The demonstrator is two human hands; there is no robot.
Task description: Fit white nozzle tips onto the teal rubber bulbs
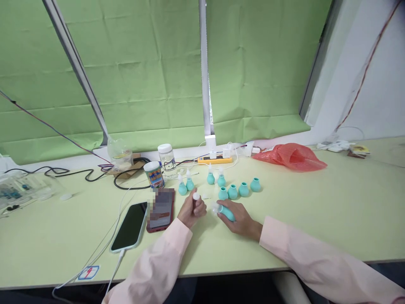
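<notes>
My left hand (190, 211) is closed round a small white round cap (196, 196), which shows at the top of the fingers. Just to the right, my right hand (240, 219) grips a teal squeeze bulb (227, 213), tilted on its side. Its clear nozzle (215, 207) points left at my left hand, with a gap between them. Beyond my right hand stand several open-necked teal bulbs (243, 189) in a row. Other teal bulbs (211, 178) behind, and a pair of bulbs (182, 188) at the left, carry clear nozzles. A small whitish piece (206, 196) lies between the hands.
Two phones (130, 228) (161, 211) lie left of my hands, one with a white cable. Behind are a printed can (154, 175), a clear jar (166, 157), a yellow power strip (215, 160) and black cables. A red plastic bag (291, 157) lies at the back right.
</notes>
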